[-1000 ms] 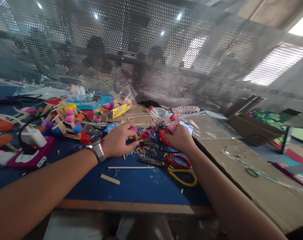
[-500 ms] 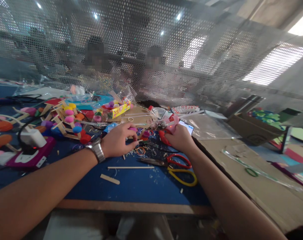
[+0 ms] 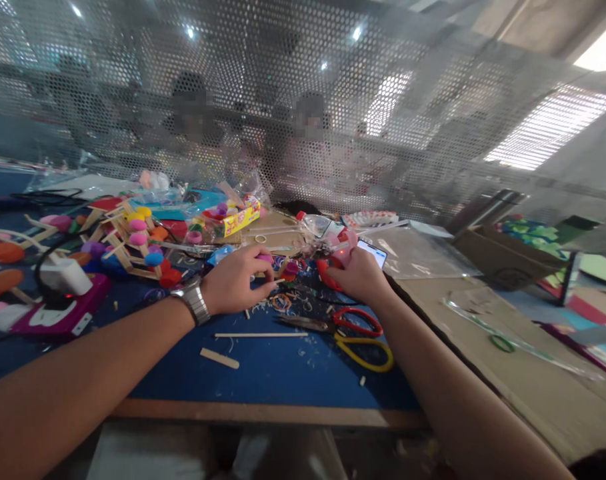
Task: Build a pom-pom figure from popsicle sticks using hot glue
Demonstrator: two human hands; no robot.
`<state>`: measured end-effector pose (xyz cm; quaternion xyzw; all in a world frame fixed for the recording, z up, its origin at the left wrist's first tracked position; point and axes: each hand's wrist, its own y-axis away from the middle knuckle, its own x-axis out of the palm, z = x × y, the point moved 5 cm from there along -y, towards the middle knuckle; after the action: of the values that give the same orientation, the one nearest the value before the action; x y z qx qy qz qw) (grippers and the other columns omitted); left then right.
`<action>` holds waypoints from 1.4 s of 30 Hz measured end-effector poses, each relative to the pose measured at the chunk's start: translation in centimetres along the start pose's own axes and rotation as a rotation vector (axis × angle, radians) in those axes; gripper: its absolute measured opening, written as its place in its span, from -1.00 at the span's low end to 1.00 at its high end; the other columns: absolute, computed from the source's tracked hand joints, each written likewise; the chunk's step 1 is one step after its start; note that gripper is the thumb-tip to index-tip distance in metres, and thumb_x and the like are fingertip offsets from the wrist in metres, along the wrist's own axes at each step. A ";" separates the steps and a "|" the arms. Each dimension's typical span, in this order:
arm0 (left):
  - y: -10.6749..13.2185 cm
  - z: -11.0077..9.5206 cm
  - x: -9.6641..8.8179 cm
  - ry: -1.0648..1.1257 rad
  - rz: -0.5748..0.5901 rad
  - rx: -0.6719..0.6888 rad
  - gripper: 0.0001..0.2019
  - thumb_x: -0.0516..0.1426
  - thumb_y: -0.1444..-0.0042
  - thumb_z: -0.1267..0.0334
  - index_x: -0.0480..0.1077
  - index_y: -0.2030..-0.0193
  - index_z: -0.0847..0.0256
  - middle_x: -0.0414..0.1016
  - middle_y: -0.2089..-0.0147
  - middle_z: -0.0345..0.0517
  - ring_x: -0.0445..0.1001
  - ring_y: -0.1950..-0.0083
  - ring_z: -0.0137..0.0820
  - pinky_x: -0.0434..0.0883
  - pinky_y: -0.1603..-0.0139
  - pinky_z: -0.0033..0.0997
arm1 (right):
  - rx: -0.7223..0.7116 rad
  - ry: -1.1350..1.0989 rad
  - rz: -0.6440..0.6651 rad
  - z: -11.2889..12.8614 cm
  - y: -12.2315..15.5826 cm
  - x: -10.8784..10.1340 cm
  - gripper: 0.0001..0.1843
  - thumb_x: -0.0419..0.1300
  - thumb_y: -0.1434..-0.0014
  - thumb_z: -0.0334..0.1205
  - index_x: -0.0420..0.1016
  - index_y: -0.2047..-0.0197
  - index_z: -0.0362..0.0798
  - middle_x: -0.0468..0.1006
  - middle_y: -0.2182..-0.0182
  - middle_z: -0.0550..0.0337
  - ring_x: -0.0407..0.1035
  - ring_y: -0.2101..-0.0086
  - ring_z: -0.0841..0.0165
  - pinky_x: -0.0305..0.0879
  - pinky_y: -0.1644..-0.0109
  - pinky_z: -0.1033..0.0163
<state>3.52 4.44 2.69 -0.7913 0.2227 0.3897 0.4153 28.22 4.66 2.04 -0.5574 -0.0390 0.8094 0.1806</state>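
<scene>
My left hand (image 3: 240,279), with a watch on its wrist, is closed in a pinch. A short pale stick (image 3: 279,281) pokes out between its thumb and fingers; the rest is hidden. Just beyond lies a reddish-purple bottle cap (image 3: 290,269). My right hand (image 3: 360,275) is wrapped round what looks like a pink and red hot glue gun (image 3: 343,248), with a small orange light on its body. Nearer me, scissors (image 3: 340,330) with one red and one yellow handle lie on the blue tabletop (image 3: 283,380). Beside them are a thin stick (image 3: 261,335) and a craft stick (image 3: 219,358).
A structure of craft sticks and coloured caps (image 3: 137,243) stands at left, near a purple power strip (image 3: 77,313) with a white plug (image 3: 67,275). A lit phone (image 3: 373,253) lies behind my right hand. A cardboard box (image 3: 507,257) sits at right. Perforated metal (image 3: 263,80) rises behind.
</scene>
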 end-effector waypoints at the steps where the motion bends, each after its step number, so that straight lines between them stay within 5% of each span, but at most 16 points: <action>1: 0.0 0.0 0.0 0.001 0.001 0.001 -0.88 0.20 -0.17 0.21 0.52 0.31 0.19 0.46 0.09 0.03 0.50 0.10 -0.20 0.48 0.02 -0.08 | 0.000 -0.024 -0.002 -0.1 -0.1 0.0 -0.71 0.27 0.08 -0.17 0.18 0.58 0.05 0.43 0.58 0.15 0.29 0.50 0.31 0.09 0.44 0.23; 9: 0.0 0.2 0.0 0.020 -0.018 0.001 -0.89 0.21 -0.15 0.23 0.50 0.35 0.19 0.46 0.10 0.02 0.50 0.10 -0.20 0.48 0.01 -0.07 | 0.094 -0.508 0.050 -1.6 -0.3 1.2 -0.54 0.44 0.26 -0.05 0.22 0.46 0.04 0.32 0.60 0.36 0.24 0.50 0.38 0.12 0.46 0.26; 17: 0.0 0.4 -0.3 0.060 -0.041 -0.030 -0.91 0.20 -0.14 0.26 0.47 0.36 0.19 0.47 0.09 -0.01 0.51 0.09 -0.21 0.49 0.00 -0.10 | 0.123 -1.222 0.275 0.3 0.6 1.9 -0.63 0.33 0.26 -0.29 0.15 0.52 0.05 0.31 0.68 0.37 0.22 0.60 0.43 0.16 0.50 0.27; 25: -0.1 0.6 -1.3 0.154 -0.081 0.009 -0.88 0.18 -0.14 0.26 0.41 0.40 0.20 0.45 0.14 -0.03 0.49 0.09 -0.27 0.46 -0.06 -0.14 | 0.133 -1.386 0.370 1.3 0.7 2.6 -0.69 0.13 0.41 -0.42 0.15 0.51 0.02 0.29 0.59 0.35 0.20 0.58 0.46 0.24 0.47 0.24; 33: 0.0 -0.1 -1.4 0.236 0.071 0.081 -0.89 0.16 -0.10 0.26 0.43 0.40 0.21 0.46 0.05 0.01 0.50 0.08 -0.26 0.45 -0.02 -0.16 | 0.145 -1.435 0.454 2.2 1.4 2.8 -0.68 0.11 0.43 -0.40 0.20 0.47 0.03 0.31 0.54 0.30 0.31 0.48 0.34 0.28 0.45 0.22; 42: -0.2 1.1 -1.9 0.309 0.063 0.080 -0.90 0.15 -0.04 0.29 0.38 0.47 0.21 0.50 0.08 0.01 0.50 0.05 -0.25 0.44 -0.05 -0.14 | 0.161 -1.362 0.467 2.0 1.3 3.5 -0.63 0.20 0.36 -0.43 0.42 0.36 -0.02 0.49 0.52 0.27 0.37 0.44 0.36 0.19 0.42 0.32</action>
<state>2.04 5.58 3.94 -0.8173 0.3237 0.2670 0.3949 25.00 4.91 -0.69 0.0918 0.0372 0.9949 -0.0209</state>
